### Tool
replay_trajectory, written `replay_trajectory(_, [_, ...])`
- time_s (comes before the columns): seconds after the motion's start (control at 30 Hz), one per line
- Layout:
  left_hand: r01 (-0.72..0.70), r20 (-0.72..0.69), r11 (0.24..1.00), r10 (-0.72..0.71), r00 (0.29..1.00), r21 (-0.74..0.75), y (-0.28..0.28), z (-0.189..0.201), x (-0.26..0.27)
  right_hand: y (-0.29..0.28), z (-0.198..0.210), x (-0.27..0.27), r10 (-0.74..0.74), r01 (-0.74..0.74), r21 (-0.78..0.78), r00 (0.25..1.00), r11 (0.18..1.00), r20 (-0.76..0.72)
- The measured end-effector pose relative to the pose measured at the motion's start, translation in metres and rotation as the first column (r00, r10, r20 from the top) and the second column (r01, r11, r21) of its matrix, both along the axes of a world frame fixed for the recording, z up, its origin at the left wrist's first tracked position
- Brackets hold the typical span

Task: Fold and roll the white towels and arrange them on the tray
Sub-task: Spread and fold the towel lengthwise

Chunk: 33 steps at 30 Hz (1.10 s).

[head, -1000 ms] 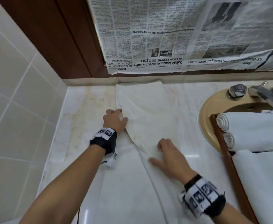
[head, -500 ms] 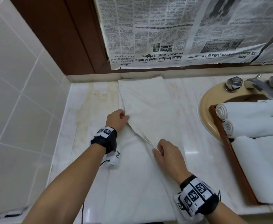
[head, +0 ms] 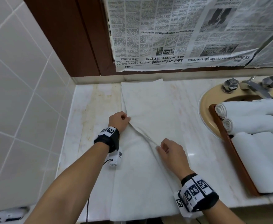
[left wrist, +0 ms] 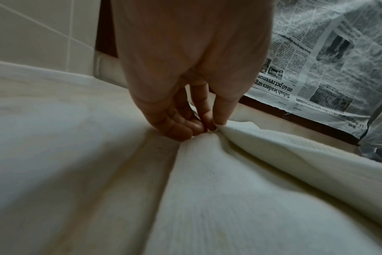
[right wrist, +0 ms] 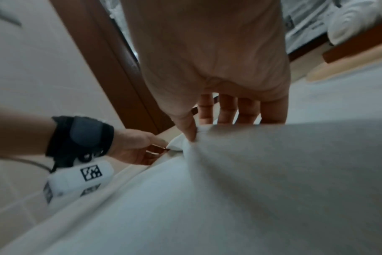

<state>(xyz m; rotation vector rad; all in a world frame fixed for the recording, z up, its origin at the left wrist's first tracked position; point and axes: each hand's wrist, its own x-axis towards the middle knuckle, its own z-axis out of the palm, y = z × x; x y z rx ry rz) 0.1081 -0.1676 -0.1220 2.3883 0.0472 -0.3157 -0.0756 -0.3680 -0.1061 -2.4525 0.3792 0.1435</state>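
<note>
A long white towel (head: 150,109) lies flat on the marble counter, running from the back wall to the front edge. My left hand (head: 118,120) pinches the folded edge of the towel (left wrist: 262,146) between thumb and fingertips at mid-length. My right hand (head: 169,151) pinches the same diagonal fold of the towel (right wrist: 262,172) a little nearer to me and to the right. The fold is lifted into a ridge between both hands. A wooden tray (head: 239,160) at the right holds two rolled white towels (head: 252,125) and a folded one (head: 265,160).
The tray sits over a beige sink (head: 208,101) with a chrome faucet (head: 253,86). Newspaper (head: 189,33) covers the wall behind the counter. A tiled wall (head: 19,94) closes the left side. Bare marble counter (head: 93,110) lies left of the towel.
Both hands went from lying flat on the towel to pinching its folded edge, and the fold has risen into a ridge between them. The camera view has shifted slightly.
</note>
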Motion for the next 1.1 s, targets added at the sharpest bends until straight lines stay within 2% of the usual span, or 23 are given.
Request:
replay_trajectory(0.1, [0.003, 0.01, 1.0, -0.003, 1.0, 0.0, -0.001, 0.0, -0.001, 0.009, 0.0, -0.005, 0.093, -0.072, -0.209, 0.991, 0.975, 0.092])
replay_trajectory(0.23, [0.014, 0.02, 1.0, -0.014, 1.0, -0.007, -0.002, 0.001, -0.001, 0.018, -0.008, -0.014, 0.198, -0.176, -0.307, 0.979, 0.935, 0.04])
replay_trajectory(0.33, [0.026, 0.012, 1.0, -0.026, 1.0, -0.006, -0.001, 0.002, -0.003, 0.021, -0.01, -0.012, 0.176, -0.162, -0.371, 0.984, 0.914, 0.005])
replay_trajectory(0.47, [0.031, -0.004, 0.999, -0.031, 1.0, 0.017, 0.001, 0.0, -0.006, 0.018, 0.001, -0.006, 0.128, -0.163, -0.377, 0.985, 0.912, -0.116])
replay_trajectory(0.53, [0.029, -0.018, 1.0, -0.028, 0.999, 0.011, 0.003, 0.001, -0.005, 0.02, 0.015, -0.008, 0.123, -0.164, -0.335, 0.982, 0.928, -0.14])
replay_trajectory(0.63, [0.016, -0.044, 1.0, -0.016, 0.999, -0.017, 0.004, 0.005, -0.004, 0.027, 0.043, -0.013, 0.12, -0.145, -0.191, 0.983, 0.971, -0.138])
replay_trajectory(0.77, [0.022, -0.063, 1.0, -0.022, 0.998, -0.008, 0.007, 0.009, -0.002, 0.061, 0.09, -0.012, 0.246, -0.247, -0.095, 0.969, 0.964, -0.023])
replay_trajectory(0.83, [0.034, -0.067, 0.999, -0.034, 0.997, 0.004, 0.01, 0.008, -0.001, 0.086, 0.098, -0.003, 0.274, -0.273, -0.058, 0.961, 0.96, 0.029])
replay_trajectory(0.97, [0.03, -0.046, 0.998, -0.027, 0.999, 0.049, 0.02, 0.006, 0.001, 0.133, 0.07, 0.012, 0.317, -0.314, 0.043, 0.946, 0.948, -0.069])
replay_trajectory(1.1, [0.021, -0.057, 0.996, -0.016, 0.998, 0.084, 0.028, 0.005, 0.004, 0.153, 0.026, -0.006, 0.356, -0.336, 0.123, 0.908, 0.934, -0.22])
